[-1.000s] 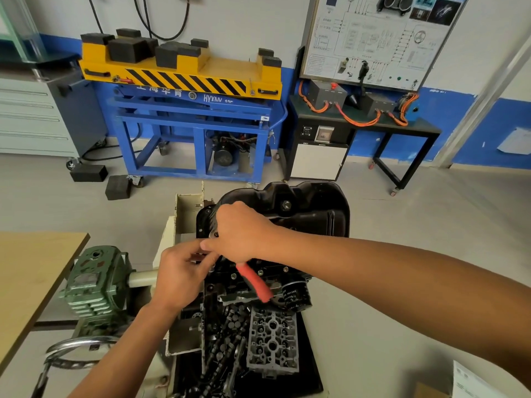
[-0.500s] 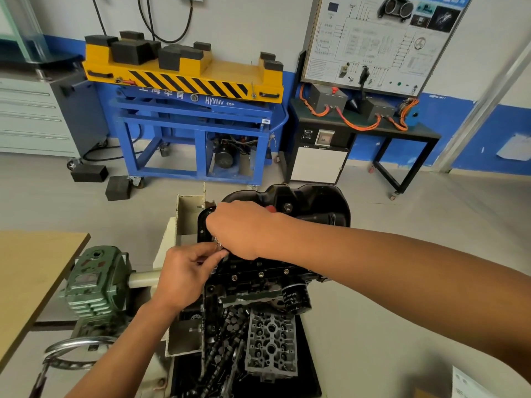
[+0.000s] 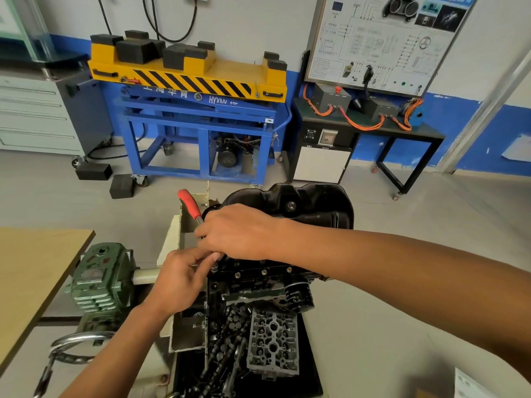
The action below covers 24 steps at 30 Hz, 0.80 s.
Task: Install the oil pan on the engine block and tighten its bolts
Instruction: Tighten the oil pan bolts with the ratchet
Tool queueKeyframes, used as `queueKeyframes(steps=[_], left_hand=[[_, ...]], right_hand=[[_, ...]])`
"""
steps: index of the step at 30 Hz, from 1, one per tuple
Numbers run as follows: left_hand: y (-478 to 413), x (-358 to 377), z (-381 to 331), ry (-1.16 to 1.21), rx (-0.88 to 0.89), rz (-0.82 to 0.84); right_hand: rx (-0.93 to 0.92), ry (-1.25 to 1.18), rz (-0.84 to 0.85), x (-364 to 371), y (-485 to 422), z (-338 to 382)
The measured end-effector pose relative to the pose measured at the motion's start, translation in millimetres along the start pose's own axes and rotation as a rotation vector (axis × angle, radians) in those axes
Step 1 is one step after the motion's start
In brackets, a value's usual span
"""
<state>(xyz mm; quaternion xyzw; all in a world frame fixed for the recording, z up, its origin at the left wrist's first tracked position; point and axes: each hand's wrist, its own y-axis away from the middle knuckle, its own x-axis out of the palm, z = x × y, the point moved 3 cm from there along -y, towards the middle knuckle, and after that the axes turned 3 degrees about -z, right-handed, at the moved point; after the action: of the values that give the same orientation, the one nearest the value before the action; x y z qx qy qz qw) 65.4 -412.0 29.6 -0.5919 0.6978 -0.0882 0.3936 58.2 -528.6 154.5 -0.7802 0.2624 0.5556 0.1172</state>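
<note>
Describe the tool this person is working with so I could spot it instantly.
Find the black oil pan atop the engine at the centre of the floor. At its left edge the right hand grips a slim red-handled wrench, its handle poking up and away beyond the knuckles. It is the only bright red thing among the black and grey engine parts.

Bare floor (image 3: 402, 282) lies open right of the engine block (image 3: 258, 285); left, the green gearbox (image 3: 100, 280) and wooden desk (image 3: 37, 259) crowd close.

Bright, even indoor light; wide-angle bending and blur at edges.
</note>
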Motion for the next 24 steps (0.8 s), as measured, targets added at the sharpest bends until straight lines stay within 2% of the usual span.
queueKeyframes(steps=[3, 6, 12, 17, 24], left_hand=[[2.0, 0.2, -0.7, -0.012, -0.001, -0.002], [1.9, 1.4, 0.4, -0.001, -0.024, -0.017], [-2.6, 4.3, 4.5, 0.031, -0.155, -0.096], [-3.6, 4.2, -6.2, 0.093, -0.121, -0.106], [-2.0, 9.5, 4.5, 0.024, -0.11, -0.111]], right_hand=[[-0.052, 0.017, 0.005, 1.1, 1.8, -1.3], [-0.022, 0.018, 0.019, 0.4, 0.4, -0.8], [0.148, -0.036, 0.045, -5.6, 2.0, 0.0], [0.308, -0.168, -0.026, -2.5, 8.0, 0.2], [0.503, -0.354, -0.104, 5.0, 13.8, 2.1]])
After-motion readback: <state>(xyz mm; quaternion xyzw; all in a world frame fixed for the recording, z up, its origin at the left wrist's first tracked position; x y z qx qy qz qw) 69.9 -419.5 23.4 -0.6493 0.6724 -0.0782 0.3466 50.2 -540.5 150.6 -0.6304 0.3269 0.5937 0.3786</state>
